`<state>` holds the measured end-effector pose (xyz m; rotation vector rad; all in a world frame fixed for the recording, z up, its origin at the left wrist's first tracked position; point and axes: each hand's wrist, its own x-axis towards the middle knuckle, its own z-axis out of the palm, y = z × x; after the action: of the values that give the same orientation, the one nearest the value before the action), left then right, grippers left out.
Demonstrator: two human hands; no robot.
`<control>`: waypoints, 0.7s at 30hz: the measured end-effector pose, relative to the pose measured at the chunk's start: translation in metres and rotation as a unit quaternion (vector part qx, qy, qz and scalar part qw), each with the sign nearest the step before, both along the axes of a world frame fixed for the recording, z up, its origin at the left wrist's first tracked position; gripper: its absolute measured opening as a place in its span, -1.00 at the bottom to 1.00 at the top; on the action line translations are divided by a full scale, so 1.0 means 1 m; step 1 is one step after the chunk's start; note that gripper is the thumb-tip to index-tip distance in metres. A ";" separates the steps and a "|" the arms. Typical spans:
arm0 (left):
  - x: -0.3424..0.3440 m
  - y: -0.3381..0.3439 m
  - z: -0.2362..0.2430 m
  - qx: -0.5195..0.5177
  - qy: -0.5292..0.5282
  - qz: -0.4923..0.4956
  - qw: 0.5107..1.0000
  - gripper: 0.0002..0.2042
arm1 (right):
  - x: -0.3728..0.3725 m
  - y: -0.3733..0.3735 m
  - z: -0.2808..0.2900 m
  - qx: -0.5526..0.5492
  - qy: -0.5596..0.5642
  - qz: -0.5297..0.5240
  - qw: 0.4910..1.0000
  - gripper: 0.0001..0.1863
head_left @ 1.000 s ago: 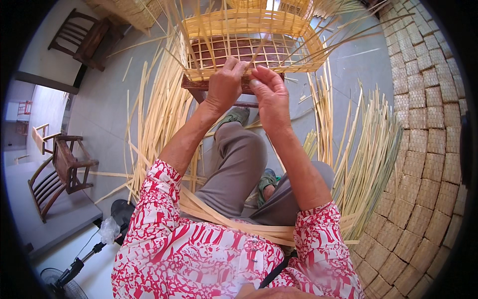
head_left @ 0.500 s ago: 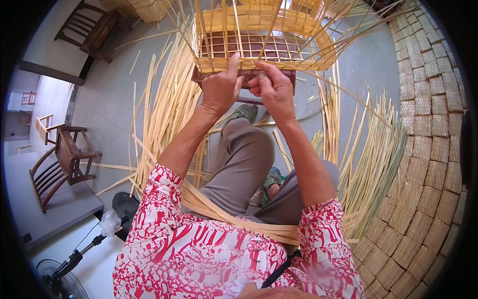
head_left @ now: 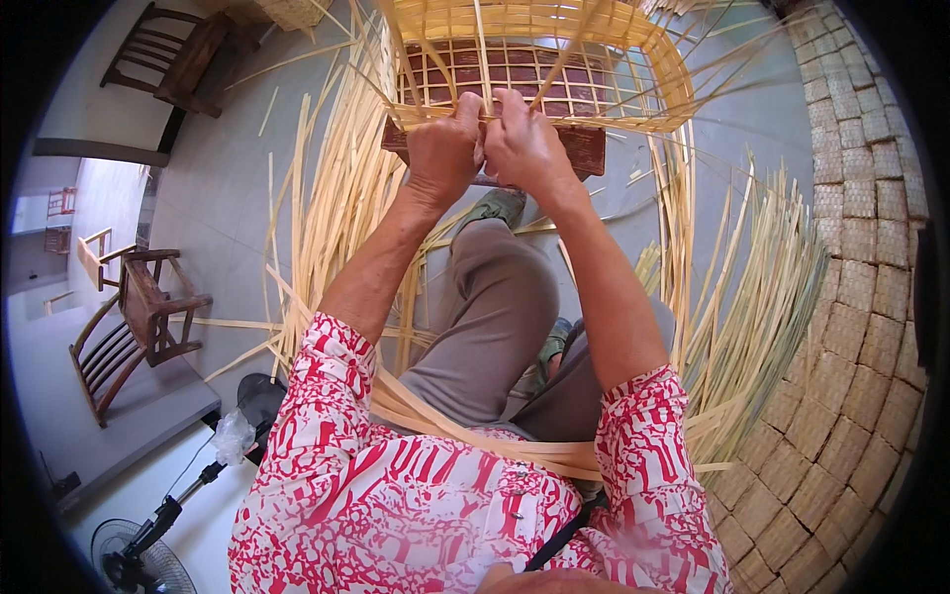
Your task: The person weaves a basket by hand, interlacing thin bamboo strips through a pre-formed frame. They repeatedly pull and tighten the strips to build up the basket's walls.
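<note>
A half-woven bamboo basket point(head_left: 665, 71) with an open grid bottom rests on a dark red wooden stool point(head_left: 586, 148). Loose uprights stick out of its walls. My left hand point(head_left: 442, 156) is closed on the basket's near edge, thumb side up. Right beside it, almost touching, my right hand point(head_left: 527, 148) has its fingers curled over the same edge by an upright strip. The fingertips of both hands are partly hidden, so the exact strip between them cannot be made out.
Long split bamboo strips point(head_left: 332, 188) lie on the floor left of the stool, and a greener bundle point(head_left: 762, 287) lies to the right. Strips also cross my lap. Stacked woven blocks point(head_left: 851, 297) line the right side. Wooden chairs point(head_left: 148, 307) and a fan point(head_left: 139, 559) stand at left.
My right hand has moved left along the near edge, up against my left hand, its fingers now over the edge. The basket sits slightly farther right in view.
</note>
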<state>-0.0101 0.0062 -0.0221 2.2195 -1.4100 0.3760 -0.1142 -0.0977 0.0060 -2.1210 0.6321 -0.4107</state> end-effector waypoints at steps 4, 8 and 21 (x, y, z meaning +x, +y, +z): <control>-0.003 -0.001 0.003 -0.016 0.025 -0.008 1.000 -0.75 | 0.007 -0.013 0.008 0.254 -0.090 0.040 0.962 -0.76; -0.005 -0.003 0.004 -0.046 0.007 -0.017 0.999 -0.81 | 0.011 -0.011 -0.004 0.214 -0.100 -0.014 0.972 -0.79; 0.003 -0.005 0.001 -0.011 0.113 0.001 0.994 -0.89 | -0.005 -0.002 0.000 0.034 -0.080 -0.030 0.996 -0.80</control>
<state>-0.0069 0.0010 -0.0212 2.1678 -1.2768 0.1342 -0.1187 -0.0998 0.0057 -1.9851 0.6081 -0.5786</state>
